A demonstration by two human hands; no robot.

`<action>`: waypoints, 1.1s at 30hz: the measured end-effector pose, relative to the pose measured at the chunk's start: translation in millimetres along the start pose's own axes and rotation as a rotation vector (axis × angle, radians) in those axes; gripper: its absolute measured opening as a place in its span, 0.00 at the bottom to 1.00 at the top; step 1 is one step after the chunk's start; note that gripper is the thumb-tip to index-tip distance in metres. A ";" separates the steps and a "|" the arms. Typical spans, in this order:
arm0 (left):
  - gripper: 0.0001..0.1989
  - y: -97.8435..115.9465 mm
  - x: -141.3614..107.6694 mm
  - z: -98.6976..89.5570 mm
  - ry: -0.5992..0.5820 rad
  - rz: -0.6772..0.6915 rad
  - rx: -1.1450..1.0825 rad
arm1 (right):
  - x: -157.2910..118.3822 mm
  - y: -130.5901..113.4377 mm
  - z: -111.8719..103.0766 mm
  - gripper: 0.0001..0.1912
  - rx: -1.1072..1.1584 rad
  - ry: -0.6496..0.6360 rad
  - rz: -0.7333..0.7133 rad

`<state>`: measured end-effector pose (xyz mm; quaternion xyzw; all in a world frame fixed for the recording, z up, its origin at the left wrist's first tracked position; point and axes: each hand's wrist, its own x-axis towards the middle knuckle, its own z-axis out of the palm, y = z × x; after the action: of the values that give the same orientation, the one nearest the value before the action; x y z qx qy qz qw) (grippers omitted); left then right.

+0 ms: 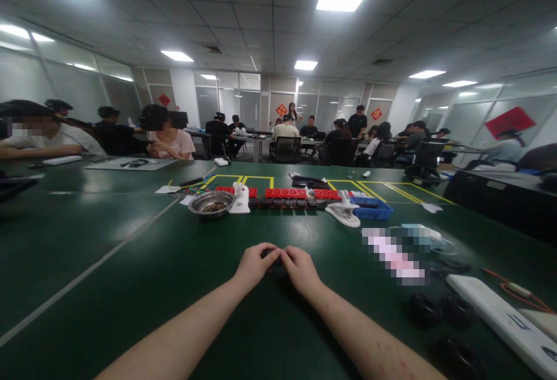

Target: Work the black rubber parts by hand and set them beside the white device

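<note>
My left hand (256,262) and my right hand (301,266) meet low over the green table (152,310), thumbs and fingertips almost touching. Both have their fingers curled and closed. Between them shows a little of something dark (274,257), too small and shaded to name. Beyond the hands stands a metal bowl (212,205) with small brass-coloured pieces in it. Beside the bowl is a white stand-like device (240,198). A row of red blocks (286,192) lies behind a row of black parts (285,202).
To the right are a white clip-shaped device (344,212) and a blue tray (373,209). Several black rings (425,309) lie near a long white panel (500,316) at the right front. Yellow tape (256,177) marks the far table. Several people sit at tables beyond.
</note>
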<state>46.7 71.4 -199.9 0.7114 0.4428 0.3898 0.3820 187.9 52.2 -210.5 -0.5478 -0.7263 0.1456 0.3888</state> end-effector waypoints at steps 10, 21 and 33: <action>0.24 -16.3 10.3 6.6 0.059 -0.163 -0.212 | -4.3 -10.4 -5.7 0.06 -0.040 0.078 -0.129; 0.17 2.7 -1.5 -0.2 0.081 0.089 -0.026 | 2.7 5.2 2.4 0.27 0.135 -0.070 0.096; 0.24 -16.0 10.5 1.6 -0.027 -0.131 -0.084 | -3.4 -11.2 -10.7 0.05 0.021 -0.040 -0.243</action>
<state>46.1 85.9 -212.5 0.6692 0.4666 0.3726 0.4423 188.4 42.8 -197.7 -0.4487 -0.7934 0.1159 0.3946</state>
